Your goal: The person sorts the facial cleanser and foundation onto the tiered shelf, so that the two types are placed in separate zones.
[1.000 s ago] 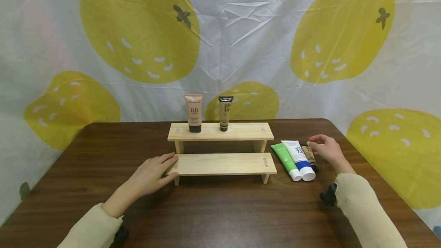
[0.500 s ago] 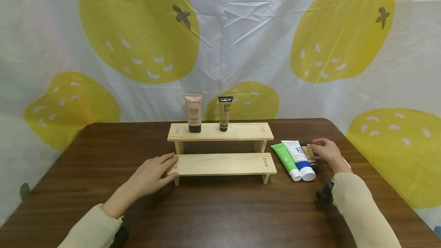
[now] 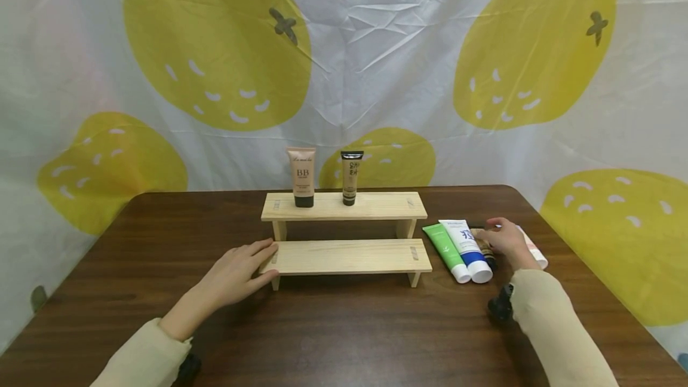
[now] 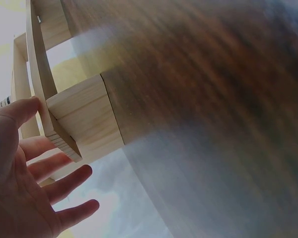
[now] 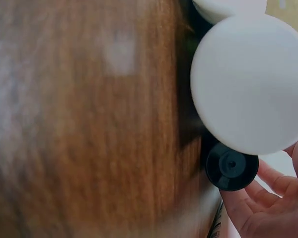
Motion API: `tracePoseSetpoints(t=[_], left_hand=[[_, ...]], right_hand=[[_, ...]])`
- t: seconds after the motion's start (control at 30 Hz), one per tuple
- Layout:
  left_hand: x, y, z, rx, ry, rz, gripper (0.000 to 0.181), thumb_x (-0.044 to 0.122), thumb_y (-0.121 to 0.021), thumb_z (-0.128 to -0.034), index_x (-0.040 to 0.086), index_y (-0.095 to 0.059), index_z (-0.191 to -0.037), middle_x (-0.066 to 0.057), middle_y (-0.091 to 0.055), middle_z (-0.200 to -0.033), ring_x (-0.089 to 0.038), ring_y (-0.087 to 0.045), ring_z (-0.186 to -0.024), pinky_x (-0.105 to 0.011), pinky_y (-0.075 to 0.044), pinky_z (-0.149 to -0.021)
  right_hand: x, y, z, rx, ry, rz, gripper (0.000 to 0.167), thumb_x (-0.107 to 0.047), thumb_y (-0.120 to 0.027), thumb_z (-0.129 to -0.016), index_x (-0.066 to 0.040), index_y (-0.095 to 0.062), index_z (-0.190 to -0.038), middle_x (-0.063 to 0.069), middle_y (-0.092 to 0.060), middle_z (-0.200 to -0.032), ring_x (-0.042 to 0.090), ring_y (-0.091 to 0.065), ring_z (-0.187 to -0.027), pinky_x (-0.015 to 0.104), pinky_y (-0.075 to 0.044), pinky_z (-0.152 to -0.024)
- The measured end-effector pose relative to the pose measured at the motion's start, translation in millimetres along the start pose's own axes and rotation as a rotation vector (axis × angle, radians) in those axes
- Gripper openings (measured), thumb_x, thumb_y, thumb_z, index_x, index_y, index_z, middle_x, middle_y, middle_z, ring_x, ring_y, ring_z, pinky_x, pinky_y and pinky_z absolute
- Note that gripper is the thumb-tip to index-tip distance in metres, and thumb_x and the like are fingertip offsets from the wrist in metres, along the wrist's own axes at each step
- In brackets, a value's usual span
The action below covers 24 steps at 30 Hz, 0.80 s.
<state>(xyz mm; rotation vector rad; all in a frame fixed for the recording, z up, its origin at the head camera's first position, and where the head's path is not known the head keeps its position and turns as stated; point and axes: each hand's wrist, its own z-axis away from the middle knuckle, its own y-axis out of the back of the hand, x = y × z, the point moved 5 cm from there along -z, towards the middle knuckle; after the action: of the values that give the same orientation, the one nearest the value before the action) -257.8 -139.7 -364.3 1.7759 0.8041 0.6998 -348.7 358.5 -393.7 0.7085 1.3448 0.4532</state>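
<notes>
My left hand (image 3: 233,270) rests at the left end of the lower wooden shelf (image 3: 349,257); in the left wrist view, the thumb touches the shelf board (image 4: 42,74) and the fingers spread loosely past its end. At the right, my right hand (image 3: 509,240) holds the small brown tube (image 3: 485,249) by its upper part, thumb on its left side. Its black cap (image 5: 232,166) shows beside my fingers in the right wrist view. Against it lies a white-and-blue tube (image 3: 463,243), with a green tube (image 3: 443,248) to the left. The hand partly covers the brown tube.
A beige BB tube (image 3: 303,177) and a slim black-topped tube (image 3: 350,178) stand on the upper wooden shelf (image 3: 387,205). Right of my right hand lies a white-and-pink tube (image 3: 532,248). Behind the brown table (image 3: 344,333) hangs a lemon-print cloth (image 3: 387,34).
My right hand has moved left onto the brown tube and taken hold of its upper part, uncovering the white-and-pink tube. My left hand has stayed on the lower shelf.
</notes>
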Motion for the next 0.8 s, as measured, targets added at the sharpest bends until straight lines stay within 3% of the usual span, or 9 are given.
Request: tracePoseSetpoints(t=[0.33, 0.57, 0.8], left_hand=[[-0.4, -0.2, -0.8, 0.008, 0.001, 0.002, 0.053, 0.037, -0.055, -0.0864, 0.001, -0.049, -0.125, -0.017, -0.047, -0.124, -0.033, -0.049, -0.104, -0.051, -0.038, -0.081], [0.3, -0.1, -0.8, 0.005, 0.000, 0.002, 0.053, 0.037, -0.055, -0.0863, 0.001, -0.050, -0.125, -0.017, -0.047, -0.123, -0.034, -0.049, -0.104, -0.051, -0.038, -0.081], [0.3, -0.5, -0.9, 0.006, 0.001, 0.003, 0.053, 0.037, -0.055, -0.0867, 0.001, -0.049, -0.125, -0.016, -0.047, -0.124, -0.034, -0.049, -0.105, -0.051, -0.038, -0.082]], right_hand=[[0.9, -0.9, -0.6, -0.011, 0.000, 0.038, 0.059, -0.016, -0.060, -0.081, 0.013, -0.033, -0.124, 0.034, -0.045, -0.109, 0.034, -0.051, -0.087, 0.035, -0.047, -0.068], [4.0, -1.0, 0.6, -0.046, -0.020, -0.009, 0.063, -0.016, -0.060, -0.081, 0.012, -0.028, -0.128, 0.033, -0.042, -0.112, 0.033, -0.048, -0.091, 0.038, -0.047, -0.071], [-1.8, 1.9, 4.9, -0.055, 0.017, -0.055, 0.063, -0.015, -0.057, -0.083, 0.010, -0.026, -0.131, 0.031, -0.040, -0.113, 0.036, -0.044, -0.096, 0.043, -0.043, -0.077]])
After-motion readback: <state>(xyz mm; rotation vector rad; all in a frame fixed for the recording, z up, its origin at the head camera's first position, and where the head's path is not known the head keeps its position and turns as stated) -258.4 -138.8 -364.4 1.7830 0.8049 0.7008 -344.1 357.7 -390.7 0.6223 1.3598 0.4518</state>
